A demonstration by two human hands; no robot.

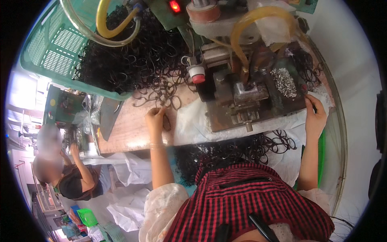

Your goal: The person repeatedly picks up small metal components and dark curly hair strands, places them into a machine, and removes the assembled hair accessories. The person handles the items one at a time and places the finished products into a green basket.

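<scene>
My left hand [155, 120] is over the wooden tabletop, its fingers pinched on a small dark ring [166, 122] that hangs beside the thumb. Just beyond it lie loose black rings [163, 93], spilling from a large heap [125, 52] in a green basket [52, 44]. My right hand [315, 116] is closed at the right edge of the machine's dark metal plate [221, 117]; anything between its fingertips is too small to make out. On that plate, near the right hand, sits a pile of small silvery metal pieces [284, 82]. A metal fixture [250, 93] stands in the middle.
A red-capped button [197, 74] and a yellow hose [238, 44] are by the machine. More black rings [225, 155] lie below the table edge, in front of my checked apron [238, 197]. Another person [76, 177] works at the left. White sacks [131, 209] lie beyond my left arm.
</scene>
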